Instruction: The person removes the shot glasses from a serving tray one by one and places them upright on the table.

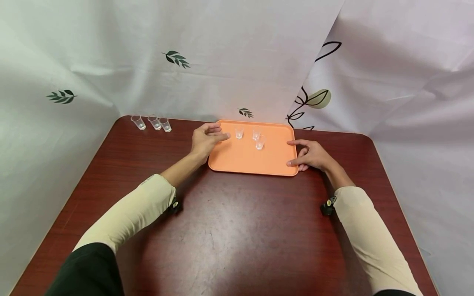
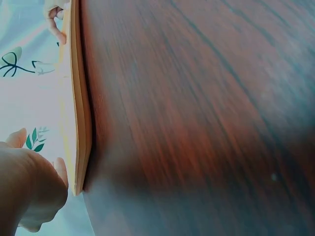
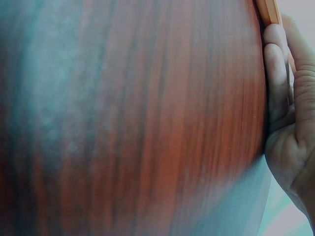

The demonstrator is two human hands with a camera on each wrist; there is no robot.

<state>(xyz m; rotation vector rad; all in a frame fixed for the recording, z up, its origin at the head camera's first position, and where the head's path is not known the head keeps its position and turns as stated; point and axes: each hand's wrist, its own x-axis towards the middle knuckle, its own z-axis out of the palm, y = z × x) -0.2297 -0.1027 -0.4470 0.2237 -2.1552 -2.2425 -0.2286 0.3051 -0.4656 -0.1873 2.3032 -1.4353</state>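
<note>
An orange tray (image 1: 252,158) lies at the back of the table with three small clear cups on it: one cup (image 1: 239,133) stands apart and the other two, a rear cup (image 1: 256,134) and a front cup (image 1: 260,142), are close together. My left hand (image 1: 206,141) is at the tray's left edge, its thumb reaching over the surface; in the left wrist view its thumb and forefinger are spread, with no clear grip. At the opposite edge my right hand (image 1: 312,156) grips the rim, thumb on top. Its lower fingers (image 3: 276,69) curl beside the edge, close to the tabletop.
Three more clear cups (image 1: 154,123) stand at the table's back left corner. The dark red wooden table (image 1: 222,230) meets pale curtains (image 1: 222,74) with leaf prints along its back and sides.
</note>
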